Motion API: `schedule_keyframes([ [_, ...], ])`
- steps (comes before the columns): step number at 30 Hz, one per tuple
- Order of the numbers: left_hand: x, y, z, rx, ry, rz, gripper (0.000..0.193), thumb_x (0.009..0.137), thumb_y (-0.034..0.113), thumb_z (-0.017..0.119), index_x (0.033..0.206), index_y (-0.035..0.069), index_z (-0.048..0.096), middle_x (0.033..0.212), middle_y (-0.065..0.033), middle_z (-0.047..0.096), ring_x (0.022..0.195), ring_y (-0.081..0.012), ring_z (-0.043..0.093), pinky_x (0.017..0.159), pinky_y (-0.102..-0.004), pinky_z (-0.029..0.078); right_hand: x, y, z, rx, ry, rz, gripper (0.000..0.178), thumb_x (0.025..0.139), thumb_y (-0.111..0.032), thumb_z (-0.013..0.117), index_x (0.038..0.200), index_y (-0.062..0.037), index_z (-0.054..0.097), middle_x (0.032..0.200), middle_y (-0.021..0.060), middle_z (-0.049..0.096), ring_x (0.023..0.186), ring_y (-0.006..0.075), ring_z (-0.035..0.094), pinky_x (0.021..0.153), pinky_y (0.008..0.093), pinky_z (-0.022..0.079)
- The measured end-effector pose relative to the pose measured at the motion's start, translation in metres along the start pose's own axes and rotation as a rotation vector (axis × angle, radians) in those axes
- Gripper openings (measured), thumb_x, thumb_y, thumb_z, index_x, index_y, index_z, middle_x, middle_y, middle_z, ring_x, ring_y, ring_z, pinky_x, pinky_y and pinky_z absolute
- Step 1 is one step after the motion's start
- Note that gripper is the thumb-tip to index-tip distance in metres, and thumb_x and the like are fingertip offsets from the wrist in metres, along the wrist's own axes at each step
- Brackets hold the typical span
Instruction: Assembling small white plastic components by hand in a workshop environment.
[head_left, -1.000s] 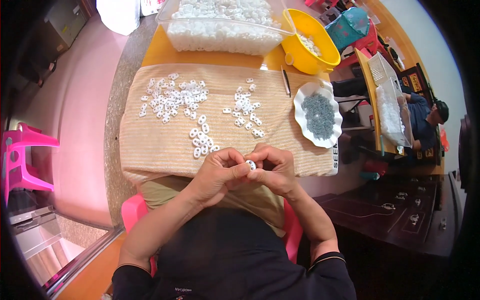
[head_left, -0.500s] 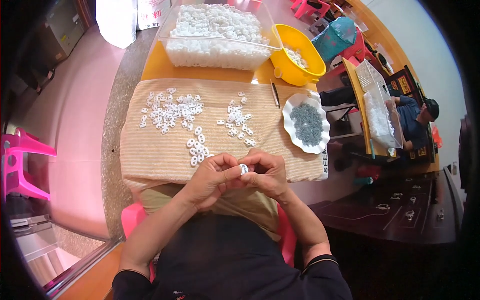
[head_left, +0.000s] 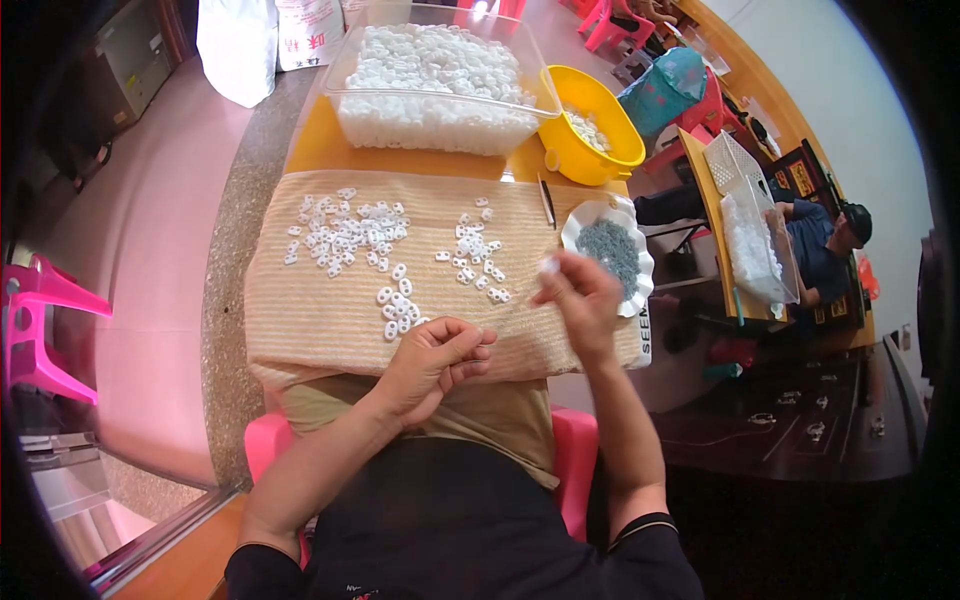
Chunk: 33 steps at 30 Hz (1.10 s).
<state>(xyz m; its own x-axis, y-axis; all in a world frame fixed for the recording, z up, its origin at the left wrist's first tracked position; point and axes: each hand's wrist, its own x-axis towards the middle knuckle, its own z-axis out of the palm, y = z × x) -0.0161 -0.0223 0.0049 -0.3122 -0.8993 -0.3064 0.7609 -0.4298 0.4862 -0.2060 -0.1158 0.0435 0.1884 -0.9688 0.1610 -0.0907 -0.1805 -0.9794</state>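
My right hand point(head_left: 583, 300), smeared a little by motion, is lifted over the cloth's right side beside the plate. Its fingertips pinch a small white plastic piece point(head_left: 549, 265). Near the cloth's front edge my left hand point(head_left: 438, 362) is closed, thumb against forefinger; whatever lies between them is too small to make out. Just beyond it lies a small cluster of oval white two-hole pieces point(head_left: 398, 303). Farther off are a larger spread of such pieces point(head_left: 350, 232) and a smaller group point(head_left: 472, 245). Tiny grey parts point(head_left: 606, 250) fill a white scalloped plate point(head_left: 643, 262).
A striped beige cloth point(head_left: 310, 315) covers the table. A black pen-like tool point(head_left: 547, 203) lies near the plate. Behind stand a clear bin of white pieces point(head_left: 440, 130) and a yellow basin point(head_left: 580, 168). A seated person point(head_left: 822, 240) works at another table to the right.
My hands have parted. The right one has moved right and away from me with a white piece in its fingertips; the left stays near the front edge, still pinched.
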Motion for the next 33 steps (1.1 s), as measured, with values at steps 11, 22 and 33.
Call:
schedule_keyframes([
  [11,-0.003,-0.003,0.004,0.134,0.063,-0.015,0.011,0.089,0.011,0.063,0.095,0.002,0.061,0.096,-0.0075,0.065,0.079,-0.0110,0.062,0.073,-0.0274,0.056,0.162,-0.045,-0.077,-0.311,0.385,-0.228,0.029,0.086,-0.014,0.067,0.107,0.0063,0.063,0.083,0.0053,0.065,0.063,0.0087,0.059,0.055,0.0216,0.050],
  [22,-0.001,-0.007,-0.004,0.177,0.027,0.014,0.012,0.089,0.012,0.064,0.095,0.002,0.062,0.094,-0.0061,0.064,0.081,-0.0101,0.061,0.072,-0.0256,0.055,0.051,0.006,0.006,-0.644,-0.424,-0.079,0.023,0.079,-0.011,0.071,0.097,0.0019,0.067,0.081,0.0082,0.067,0.066,0.0112,0.059,0.062,0.0252,0.048],
  [33,-0.003,-0.010,-0.002,0.219,0.038,0.019,0.010,0.088,0.012,0.065,0.094,0.003,0.062,0.091,-0.0039,0.064,0.080,-0.0094,0.061,0.071,-0.0250,0.055,0.038,0.021,0.020,-0.958,-0.401,-0.215,0.016,0.078,-0.014,0.069,0.088,-0.0022,0.067,0.083,0.0146,0.064,0.077,0.0312,0.063,0.068,0.0380,0.048],
])
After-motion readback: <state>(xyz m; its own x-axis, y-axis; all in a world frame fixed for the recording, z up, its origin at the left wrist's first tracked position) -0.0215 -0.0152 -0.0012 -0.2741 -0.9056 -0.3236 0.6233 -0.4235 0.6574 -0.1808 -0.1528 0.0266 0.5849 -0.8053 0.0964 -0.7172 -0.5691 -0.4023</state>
